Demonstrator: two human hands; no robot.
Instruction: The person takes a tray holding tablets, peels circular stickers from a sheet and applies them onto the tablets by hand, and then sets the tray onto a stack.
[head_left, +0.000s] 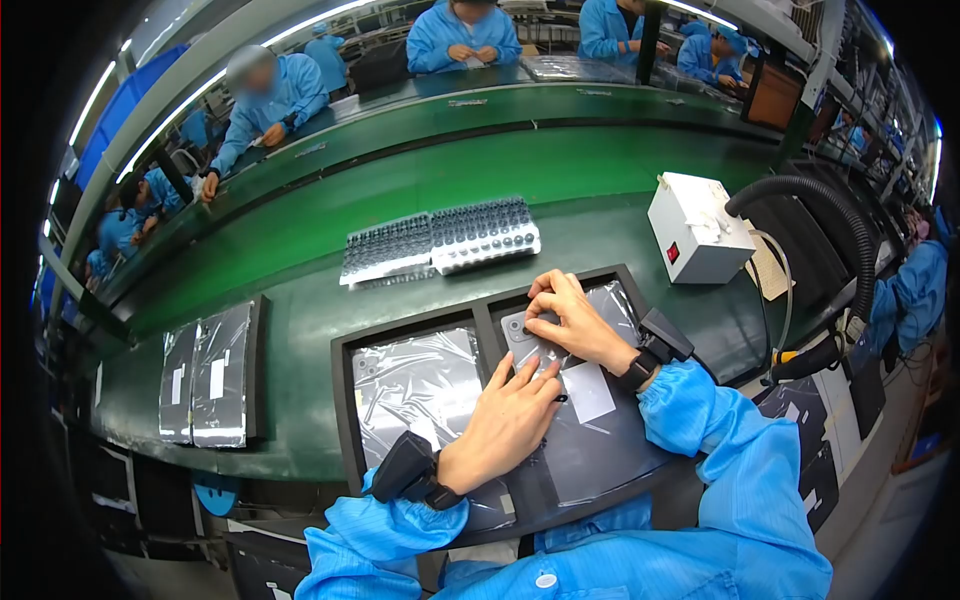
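The black tray [343, 400] lay along the near edge of the green surface [300, 400], right of the middle, with a panel in each of its two compartments. Both hands were at the right panel [590, 460]. The right hand [570, 320] bent over the lens cluster [516, 328] near that panel's far left corner, its grip narrow, thumb and fingertips drawn close together; whether they quite met, or held some small piece, could not be told. The left hand [505, 425] reached across the divider with its grip wide, fingers spread and their tips on or just over the same panel, beside the white label [590, 392].

Work at the right panel's lens cluster seemed under way and unfinished, to judge by both hands being there. The left panel [420, 375] lay under creased clear film with no hand at its lens corner; whether anything was done or left to do there was unclear.

Farther in from the near edge, two plastic sheets [485, 228] bore many dark round parts. A white box [690, 240] stood toward the surface's right end, and a second tray [258, 370] lay near its left end.
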